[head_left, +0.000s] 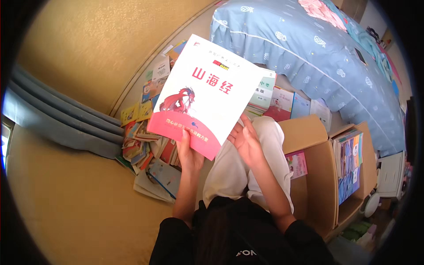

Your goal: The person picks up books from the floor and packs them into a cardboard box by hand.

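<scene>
In front of me is a white paperback book point(207, 84) with red characters, a red dragon and a pink band on its cover, tilted clockwise. My left hand point(191, 154) grips its lower edge, thumb on the pink band and the other fingers hidden behind. Close by the lower right edge, my right hand point(251, 143) has its palm turned up and its fingers apart and loosely bent. Some of its fingertips go out of sight at the book's edge, and whether they touch its back is hidden.
Piles of books point(141, 143) lie left of my legs, beside a blue curtain point(66, 119). More books point(282, 104) lie by the blue-covered bed point(300, 48). An open cardboard box point(316, 190) on my right contains a stack of books point(350, 163) and a pink booklet point(297, 164).
</scene>
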Tool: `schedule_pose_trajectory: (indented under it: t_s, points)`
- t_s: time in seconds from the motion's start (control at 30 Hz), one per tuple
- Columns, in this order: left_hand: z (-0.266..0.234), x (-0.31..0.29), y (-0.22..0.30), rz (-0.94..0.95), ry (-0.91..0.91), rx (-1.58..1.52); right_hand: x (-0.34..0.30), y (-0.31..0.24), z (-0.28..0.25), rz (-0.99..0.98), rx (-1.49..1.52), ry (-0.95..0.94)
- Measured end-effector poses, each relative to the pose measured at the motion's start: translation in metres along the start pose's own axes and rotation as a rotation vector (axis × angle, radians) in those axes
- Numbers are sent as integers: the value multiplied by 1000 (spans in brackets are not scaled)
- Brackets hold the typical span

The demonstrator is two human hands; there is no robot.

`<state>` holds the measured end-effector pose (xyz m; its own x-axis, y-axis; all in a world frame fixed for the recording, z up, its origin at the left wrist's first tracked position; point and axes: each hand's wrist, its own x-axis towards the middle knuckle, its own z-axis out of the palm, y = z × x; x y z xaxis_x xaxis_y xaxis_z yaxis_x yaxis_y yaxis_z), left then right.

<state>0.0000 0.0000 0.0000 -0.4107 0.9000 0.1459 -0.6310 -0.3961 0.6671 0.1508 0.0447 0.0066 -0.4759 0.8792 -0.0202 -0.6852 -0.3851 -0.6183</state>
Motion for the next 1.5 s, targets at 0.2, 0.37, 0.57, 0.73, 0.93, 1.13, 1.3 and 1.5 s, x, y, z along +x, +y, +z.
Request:
schedule_pose_trajectory:
  t_s: [0.2, 0.37, 0.57, 0.73, 0.93, 1.13, 1.3, 1.5]
  points:
    - [13, -17, -12, -143, 10, -211, -3, 4, 30, -239, -117, 128]
    - [12, -15, -12, -215, -48, -93, -5, 7, 23, -266, -11, 211]
    - [-2, -8, 0, -344, -174, -185, -15, -3, 18, -348, -64, 259]
    - [-15, 10, 12, -430, -197, -269, -32, -12, 10, -414, -136, 305]
    - [-17, 49, 19, -452, -386, 129, -54, -19, 6, -499, -183, 464]
    - [28, 61, -27, -708, -645, 413, -93, -32, -32, -570, -158, 705]
    - [87, 24, -127, -843, -870, 567, -165, -61, -115, -643, -46, 820]
    - [120, -25, -243, -1028, -1073, 588, -236, -75, -194, -685, 76, 956]
